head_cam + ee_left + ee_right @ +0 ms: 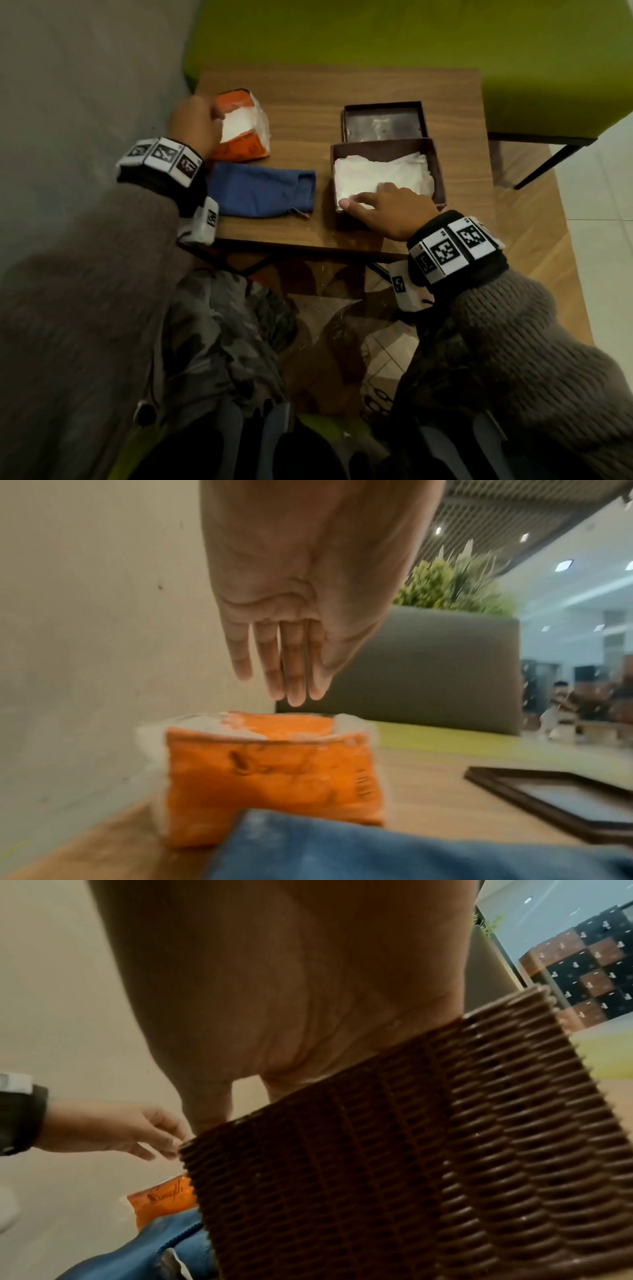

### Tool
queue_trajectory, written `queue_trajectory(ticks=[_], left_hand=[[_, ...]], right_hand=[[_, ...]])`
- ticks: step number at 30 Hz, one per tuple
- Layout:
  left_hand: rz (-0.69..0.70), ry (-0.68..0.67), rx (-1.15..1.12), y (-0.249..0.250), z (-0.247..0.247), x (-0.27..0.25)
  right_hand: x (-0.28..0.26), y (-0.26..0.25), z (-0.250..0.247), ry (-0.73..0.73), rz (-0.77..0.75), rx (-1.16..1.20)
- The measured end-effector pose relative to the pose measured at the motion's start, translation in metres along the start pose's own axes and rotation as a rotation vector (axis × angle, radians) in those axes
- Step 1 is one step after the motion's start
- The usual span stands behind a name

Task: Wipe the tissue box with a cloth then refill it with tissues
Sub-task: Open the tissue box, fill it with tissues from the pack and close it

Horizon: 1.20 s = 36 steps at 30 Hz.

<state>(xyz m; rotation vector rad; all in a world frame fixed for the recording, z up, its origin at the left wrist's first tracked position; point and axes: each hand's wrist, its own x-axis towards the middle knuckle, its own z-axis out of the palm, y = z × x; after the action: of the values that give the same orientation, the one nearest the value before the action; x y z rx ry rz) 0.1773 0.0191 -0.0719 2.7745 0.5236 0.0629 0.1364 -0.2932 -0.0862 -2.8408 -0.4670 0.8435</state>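
a public lounge or canteen: green bench (376, 31), planter (455, 588), lockers (589, 969), ceiling lights (563, 565).

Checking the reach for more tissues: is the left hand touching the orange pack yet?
Apart. The left wrist view shows the left hand with straight fingertips hanging above the orange pack, grey backrest visible in the gap.
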Motion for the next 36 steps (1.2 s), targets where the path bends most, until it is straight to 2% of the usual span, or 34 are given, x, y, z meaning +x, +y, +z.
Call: queue_trajectory(ticks=[4,7,14,17,23,36], left_hand=[[0.126,-0.292,0.139,-0.016,0.008,0.024],[0.203,-0.359,0.278,-0.016,0.016,0.032],[0.316,-0.272,0.398,-0.015,0.032,0.035],[0.318,-0.255,0.332,-0.020,0.032,0.040],[0.284,-0.198,0.350,-0.018,0.029,0.036],[0.181,0.150,0.136,-0.003,-0.005,0.016]], right_hand=[[-0.002,-0.002,0.000,-0.011,0.006,-0.025],[-0.003,-0.003,-0.001,-0.030,0.014,-0.032],[-0.002,-0.002,0.002,-0.010,-0.008,-0.059],[-0.002,-0.002,0.003,-0.007,-0.010,-0.064],[-0.002,-0.002,0.002,0.003,-0.015,-0.058],[-0.001,-0.003,0.003,-0.008,-0.008,-0.071]])
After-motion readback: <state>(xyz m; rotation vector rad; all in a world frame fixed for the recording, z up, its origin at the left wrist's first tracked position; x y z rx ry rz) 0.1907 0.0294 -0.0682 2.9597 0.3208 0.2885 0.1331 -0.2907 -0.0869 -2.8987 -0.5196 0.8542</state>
